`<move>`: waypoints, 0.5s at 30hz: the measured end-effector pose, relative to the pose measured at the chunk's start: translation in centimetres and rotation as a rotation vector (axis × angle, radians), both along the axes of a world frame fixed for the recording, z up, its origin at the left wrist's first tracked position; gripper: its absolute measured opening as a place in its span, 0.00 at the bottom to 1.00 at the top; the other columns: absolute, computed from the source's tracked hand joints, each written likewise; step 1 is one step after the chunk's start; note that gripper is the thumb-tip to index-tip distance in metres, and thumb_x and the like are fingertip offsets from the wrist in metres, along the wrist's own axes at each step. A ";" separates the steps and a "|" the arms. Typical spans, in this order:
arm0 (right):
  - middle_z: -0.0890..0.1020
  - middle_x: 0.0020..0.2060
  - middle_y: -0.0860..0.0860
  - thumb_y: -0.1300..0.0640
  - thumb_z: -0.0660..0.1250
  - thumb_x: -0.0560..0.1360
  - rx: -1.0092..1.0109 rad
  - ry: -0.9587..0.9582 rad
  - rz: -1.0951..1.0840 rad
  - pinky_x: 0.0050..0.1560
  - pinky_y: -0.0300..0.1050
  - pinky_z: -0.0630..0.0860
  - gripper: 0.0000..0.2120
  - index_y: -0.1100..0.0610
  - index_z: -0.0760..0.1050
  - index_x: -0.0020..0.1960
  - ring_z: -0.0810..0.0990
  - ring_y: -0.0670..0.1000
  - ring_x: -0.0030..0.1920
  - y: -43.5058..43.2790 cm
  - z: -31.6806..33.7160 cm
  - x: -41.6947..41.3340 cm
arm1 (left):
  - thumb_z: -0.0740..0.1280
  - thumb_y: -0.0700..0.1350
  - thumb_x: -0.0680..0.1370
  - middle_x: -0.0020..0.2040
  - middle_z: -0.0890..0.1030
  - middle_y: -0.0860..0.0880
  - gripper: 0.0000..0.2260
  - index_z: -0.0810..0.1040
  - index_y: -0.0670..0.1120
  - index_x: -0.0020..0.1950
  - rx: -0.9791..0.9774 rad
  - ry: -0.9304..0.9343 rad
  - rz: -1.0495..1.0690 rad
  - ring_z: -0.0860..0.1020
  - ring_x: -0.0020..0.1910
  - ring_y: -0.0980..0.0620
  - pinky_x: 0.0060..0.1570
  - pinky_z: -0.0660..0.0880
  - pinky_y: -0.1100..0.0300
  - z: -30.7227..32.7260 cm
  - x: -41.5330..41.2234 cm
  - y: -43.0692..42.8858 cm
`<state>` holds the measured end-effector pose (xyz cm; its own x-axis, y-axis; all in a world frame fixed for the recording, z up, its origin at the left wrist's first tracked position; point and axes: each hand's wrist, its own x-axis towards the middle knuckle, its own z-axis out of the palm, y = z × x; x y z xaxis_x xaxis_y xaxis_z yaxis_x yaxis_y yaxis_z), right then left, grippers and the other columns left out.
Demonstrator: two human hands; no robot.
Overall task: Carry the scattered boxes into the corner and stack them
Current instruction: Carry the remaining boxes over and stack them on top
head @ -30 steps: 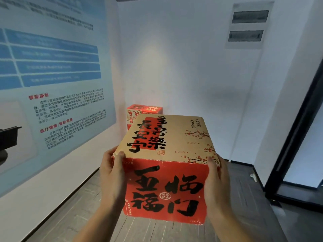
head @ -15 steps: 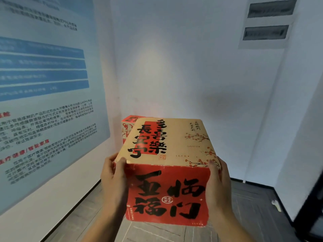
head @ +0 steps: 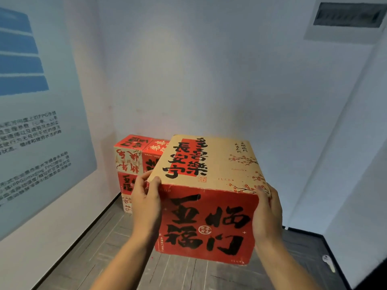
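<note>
I hold a red and tan cardboard box (head: pixel 209 197) with large black calligraphy in front of my chest, above the floor. My left hand (head: pixel 145 201) presses its left side and my right hand (head: pixel 267 214) presses its right side. Behind it, in the corner where the two walls meet, stands a stack of similar red and tan boxes (head: pixel 129 170), at least two high and two wide at the top. The held box hides the right part of that stack.
A large printed poster (head: pixel 35 130) covers the left wall. The white back wall carries a grey panel (head: pixel 345 17) up high at the right. The grey plank floor (head: pixel 100 248) runs to a dark threshold at the right, where a small white object (head: pixel 328 262) lies.
I have walked nearer the corner with the box in both hands. The stack behind it looks larger and shows more boxes. The dark door frame at the right has left the view.
</note>
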<state>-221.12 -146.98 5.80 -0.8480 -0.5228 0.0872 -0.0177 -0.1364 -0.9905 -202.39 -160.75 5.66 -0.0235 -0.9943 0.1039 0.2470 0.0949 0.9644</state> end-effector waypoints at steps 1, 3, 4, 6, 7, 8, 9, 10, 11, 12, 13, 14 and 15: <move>0.84 0.55 0.49 0.44 0.56 0.87 0.002 -0.001 -0.005 0.47 0.52 0.82 0.12 0.43 0.70 0.68 0.87 0.52 0.50 -2.1 -0.2 -1.7 | 0.63 0.47 0.85 0.59 0.82 0.49 0.07 0.78 0.51 0.62 0.007 0.003 -0.008 0.80 0.56 0.52 0.46 0.75 0.56 -0.3 -1.8 -2.1; 0.84 0.56 0.50 0.43 0.56 0.87 0.005 -0.010 -0.010 0.51 0.57 0.84 0.12 0.43 0.70 0.68 0.87 0.53 0.52 -6.4 -1.1 -5.3 | 0.63 0.47 0.85 0.60 0.82 0.49 0.06 0.78 0.52 0.61 0.014 -0.017 0.001 0.80 0.57 0.52 0.48 0.75 0.54 -1.3 -5.4 -6.4; 0.84 0.55 0.50 0.44 0.57 0.87 -0.002 -0.023 -0.011 0.52 0.57 0.84 0.12 0.43 0.70 0.68 0.86 0.53 0.52 -8.7 -1.7 -7.1 | 0.63 0.47 0.85 0.59 0.81 0.50 0.07 0.78 0.52 0.61 0.015 -0.019 0.002 0.80 0.56 0.53 0.48 0.75 0.55 -1.7 -7.2 -8.4; 0.84 0.55 0.49 0.45 0.57 0.87 -0.009 -0.059 -0.002 0.51 0.56 0.83 0.11 0.43 0.71 0.68 0.86 0.53 0.52 -13.2 -2.9 -10.8 | 0.62 0.48 0.86 0.58 0.80 0.52 0.08 0.76 0.51 0.63 0.041 -0.024 0.016 0.79 0.56 0.55 0.48 0.75 0.55 -2.8 -10.8 -12.5; 0.84 0.54 0.49 0.44 0.57 0.87 -0.009 -0.078 0.012 0.51 0.56 0.83 0.12 0.43 0.71 0.68 0.86 0.53 0.52 -15.5 -3.4 -12.7 | 0.62 0.49 0.86 0.58 0.80 0.53 0.08 0.76 0.52 0.64 0.053 -0.030 0.026 0.79 0.56 0.56 0.49 0.76 0.54 -3.3 -12.5 -14.5; 0.84 0.54 0.49 0.44 0.57 0.87 -0.006 -0.091 0.030 0.52 0.57 0.83 0.12 0.43 0.71 0.68 0.86 0.53 0.52 -17.7 -3.6 -14.4 | 0.62 0.49 0.86 0.59 0.80 0.53 0.07 0.76 0.53 0.63 0.057 -0.036 0.034 0.79 0.57 0.56 0.50 0.76 0.53 -3.5 -14.1 -16.5; 0.85 0.54 0.49 0.44 0.57 0.87 0.004 -0.095 0.041 0.53 0.59 0.84 0.12 0.43 0.71 0.68 0.86 0.53 0.53 -20.0 -3.8 -16.1 | 0.62 0.49 0.86 0.59 0.80 0.53 0.07 0.76 0.53 0.62 0.057 -0.043 0.043 0.79 0.57 0.56 0.50 0.76 0.53 -3.5 -15.6 -18.4; 0.85 0.54 0.49 0.44 0.57 0.87 0.014 -0.093 0.048 0.54 0.60 0.84 0.11 0.43 0.71 0.67 0.86 0.53 0.53 -22.2 -3.8 -17.7 | 0.63 0.49 0.86 0.59 0.80 0.53 0.07 0.77 0.53 0.62 0.056 -0.051 0.052 0.78 0.57 0.56 0.49 0.75 0.54 -3.4 -17.0 -20.3; 0.85 0.54 0.49 0.44 0.57 0.87 0.021 -0.085 0.054 0.55 0.60 0.84 0.11 0.43 0.71 0.67 0.86 0.53 0.53 -24.4 -3.8 -19.3 | 0.63 0.48 0.85 0.59 0.79 0.53 0.08 0.77 0.52 0.63 0.059 -0.054 0.063 0.78 0.56 0.57 0.48 0.74 0.55 -3.3 -18.4 -22.3; 0.85 0.54 0.49 0.45 0.56 0.87 0.029 -0.073 0.062 0.54 0.60 0.84 0.11 0.43 0.71 0.68 0.86 0.53 0.53 -26.6 -3.8 -20.8 | 0.63 0.47 0.86 0.59 0.79 0.53 0.08 0.77 0.50 0.64 0.062 -0.055 0.073 0.78 0.55 0.59 0.46 0.74 0.57 -3.2 -19.8 -24.2; 0.85 0.55 0.49 0.45 0.56 0.87 0.037 -0.065 0.071 0.54 0.60 0.84 0.12 0.43 0.71 0.68 0.86 0.53 0.53 -28.6 -3.8 -22.2 | 0.63 0.47 0.86 0.59 0.79 0.54 0.08 0.77 0.50 0.64 0.066 -0.059 0.084 0.78 0.53 0.61 0.45 0.73 0.59 -3.1 -21.0 -25.9; 0.84 0.55 0.49 0.45 0.56 0.87 0.046 -0.063 0.080 0.55 0.60 0.84 0.12 0.43 0.71 0.68 0.86 0.53 0.53 -30.6 -3.9 -23.6 | 0.63 0.46 0.86 0.58 0.79 0.54 0.08 0.77 0.50 0.64 0.067 -0.070 0.092 0.79 0.50 0.63 0.43 0.73 0.61 -3.1 -22.1 -27.5; 0.84 0.55 0.49 0.45 0.56 0.87 0.051 -0.067 0.084 0.54 0.59 0.84 0.11 0.43 0.71 0.68 0.85 0.53 0.54 -32.4 -4.1 -24.9 | 0.63 0.46 0.86 0.57 0.79 0.54 0.07 0.77 0.50 0.63 0.065 -0.082 0.091 0.80 0.47 0.65 0.40 0.74 0.64 -3.2 -23.1 -29.1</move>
